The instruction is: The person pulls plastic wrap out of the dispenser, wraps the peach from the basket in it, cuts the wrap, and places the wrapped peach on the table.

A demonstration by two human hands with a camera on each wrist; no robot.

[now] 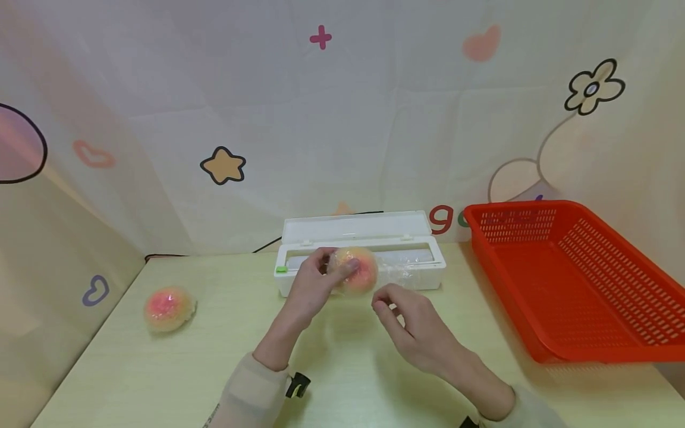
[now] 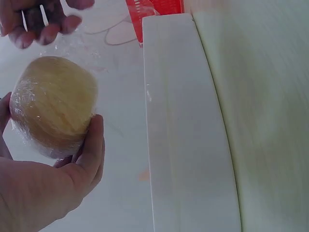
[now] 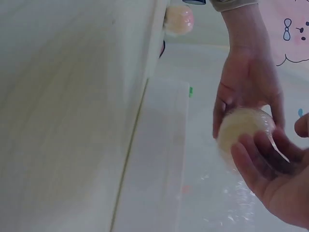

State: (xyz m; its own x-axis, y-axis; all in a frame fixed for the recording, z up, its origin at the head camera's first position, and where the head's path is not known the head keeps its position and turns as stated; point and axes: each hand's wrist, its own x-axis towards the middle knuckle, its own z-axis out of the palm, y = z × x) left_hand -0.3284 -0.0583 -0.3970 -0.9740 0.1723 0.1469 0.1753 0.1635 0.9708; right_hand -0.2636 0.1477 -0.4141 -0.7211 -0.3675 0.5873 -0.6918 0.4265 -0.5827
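My left hand (image 1: pixel 316 288) grips a round pink-and-yellow peach (image 1: pixel 363 279) in clear plastic wrap, thumb across its front. In the left wrist view the film hugs the pale underside of the peach (image 2: pixel 55 104), with the left fingers (image 2: pixel 91 145) round it. Loose plastic wrap (image 1: pixel 404 272) trails off to the right. Below and right of the peach, my right hand (image 1: pixel 420 330) hovers with loosely bent fingers and nothing visible in its grasp. Just behind the hands stands a white wrap dispenser (image 1: pixel 361 241), its lid raised and a roll of film inside.
Another wrapped peach (image 1: pixel 168 309) lies on the left of the pale table (image 1: pixel 214 368). A red plastic basket (image 1: pixel 535 324) with slotted sides occupies the right. A patterned cloth (image 1: pixel 321 131) hangs behind the table.
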